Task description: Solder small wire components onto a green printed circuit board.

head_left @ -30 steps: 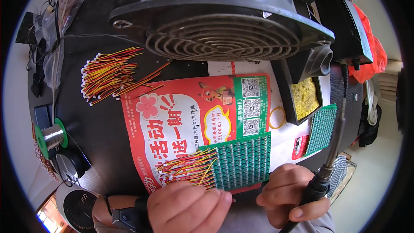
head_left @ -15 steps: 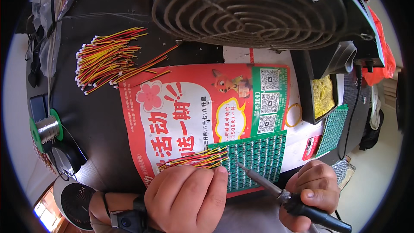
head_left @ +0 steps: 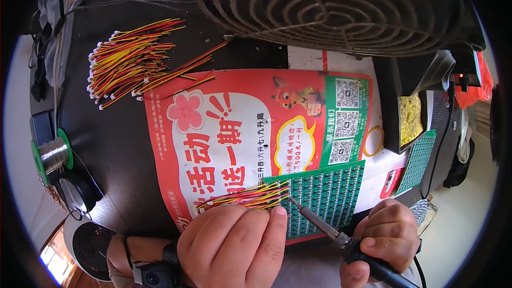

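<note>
My left hand (head_left: 232,245) is closed, fingers pressed together at the lower left edge of a green circuit board panel (head_left: 325,197). Red, yellow and black wire leads (head_left: 248,196) come out right above its fingers, their ends lying on the panel's left columns. The pinch seems to be on one of these leads, though the fingers hide most of it. In my right hand (head_left: 386,234) is a soldering iron (head_left: 336,236), held by its black handle. Its tip points up and left, at the panel by the wire ends. The panel rests on a red printed sheet (head_left: 234,88).
A loose pile of wire leads (head_left: 128,61) with white connectors lies far left. Nearer on the left stands a solder spool (head_left: 53,154). A large fan (head_left: 325,16) covers the far side. At the right are yellow sponge (head_left: 412,120) in a dark tray and another green panel (head_left: 417,162).
The soldering iron's tip has shifted slightly left toward the wire ends on the panel. My left hand stays by the leads, and the whole view has shifted a little.
</note>
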Motion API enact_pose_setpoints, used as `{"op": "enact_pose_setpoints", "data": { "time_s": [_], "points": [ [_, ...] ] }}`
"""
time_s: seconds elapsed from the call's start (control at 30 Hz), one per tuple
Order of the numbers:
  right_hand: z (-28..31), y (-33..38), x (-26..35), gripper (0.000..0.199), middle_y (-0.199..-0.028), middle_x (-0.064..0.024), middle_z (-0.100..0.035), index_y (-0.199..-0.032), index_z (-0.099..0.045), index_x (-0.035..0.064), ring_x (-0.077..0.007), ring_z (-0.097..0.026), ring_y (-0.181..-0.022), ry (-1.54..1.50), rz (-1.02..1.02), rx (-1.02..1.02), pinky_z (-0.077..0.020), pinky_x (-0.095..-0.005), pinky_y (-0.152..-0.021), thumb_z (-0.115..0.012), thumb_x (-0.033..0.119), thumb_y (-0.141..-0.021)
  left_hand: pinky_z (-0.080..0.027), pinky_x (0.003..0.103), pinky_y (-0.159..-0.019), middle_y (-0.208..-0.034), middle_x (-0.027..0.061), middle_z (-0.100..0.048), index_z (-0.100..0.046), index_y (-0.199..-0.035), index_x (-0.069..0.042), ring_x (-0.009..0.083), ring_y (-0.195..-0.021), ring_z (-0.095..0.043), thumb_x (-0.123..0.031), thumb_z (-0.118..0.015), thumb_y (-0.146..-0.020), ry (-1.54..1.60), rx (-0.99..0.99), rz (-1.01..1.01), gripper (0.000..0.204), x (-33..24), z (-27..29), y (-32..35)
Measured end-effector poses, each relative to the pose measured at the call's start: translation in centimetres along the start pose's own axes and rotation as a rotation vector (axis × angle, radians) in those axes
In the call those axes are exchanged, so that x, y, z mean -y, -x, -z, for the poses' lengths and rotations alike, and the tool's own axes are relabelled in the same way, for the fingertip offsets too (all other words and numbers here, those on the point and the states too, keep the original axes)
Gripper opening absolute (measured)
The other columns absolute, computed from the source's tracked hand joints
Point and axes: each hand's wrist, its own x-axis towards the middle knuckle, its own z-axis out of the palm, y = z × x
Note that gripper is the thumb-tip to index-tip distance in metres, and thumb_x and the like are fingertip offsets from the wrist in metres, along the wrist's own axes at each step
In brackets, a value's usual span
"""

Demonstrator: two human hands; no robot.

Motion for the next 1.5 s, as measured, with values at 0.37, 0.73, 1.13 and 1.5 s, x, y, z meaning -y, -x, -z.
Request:
{"op": "enact_pose_setpoints", "data": {
  "time_s": [0.37,0.73,1.13,1.5],
  "points": [
    [0.1,-0.2,0.3,0.029,-0.059,-0.0073,-0.053,-0.086,-0.058,-0.0046,-0.0190,-0.050,-0.045,0.037,-0.052,-0.001,-0.0403,-0.0313,-0.041,-0.072,0.021,-0.085,-0.049,0.031,-0.051,-0.072,0.0100,-0.061,-0.071,-0.088,0.003,0.0240,-0.060,-0.060,0.002,-0.068,-0.069,-0.002,0.117,0.395,0.019,-4.9,0.5,-2.6],
    [-0.1,-0.2,0.3,0.030,-0.058,-0.0066,-0.052,-0.085,-0.058,-0.0038,-0.0186,-0.049,-0.045,0.035,-0.059,-0.018,-0.0402,-0.0310,-0.041,-0.072,0.022,-0.085,-0.054,0.033,-0.057,-0.075,0.0143,-0.061,-0.067,-0.089,0.010,0.0270,-0.065,-0.062,0.006,-0.066,-0.080,0.014,0.022,0.031,0.009,-0.2,-0.3,0.0],
    [-0.1,0.3,0.1,0.032,-0.058,-0.0065,-0.051,-0.083,-0.057,-0.0037,-0.0182,-0.049,-0.046,-0.009,-0.037,-0.050,-0.0390,-0.0301,-0.040,-0.070,0.025,-0.087,-0.052,0.032,-0.055,-0.076,0.0060,-0.062,-0.071,-0.089,0.000,0.0205,-0.068,-0.062,-0.004,-0.073,-0.071,0.046,0.153,0.611,0.019,-5.2,0.9,-3.1],
    [0.3,0.5,0.2,0.032,-0.059,-0.0067,-0.051,-0.084,-0.056,-0.0026,-0.0180,-0.050,-0.046,-0.034,-0.024,-0.050,-0.0398,-0.0292,-0.040,-0.068,0.027,-0.088,-0.050,0.032,-0.052,-0.072,0.0086,-0.060,-0.071,-0.089,0.002,0.0227,-0.061,-0.060,0.003,-0.071,-0.066,0.030,0.152,0.531,0.022,-5.6,0.8,-2.6]
  ]
}}
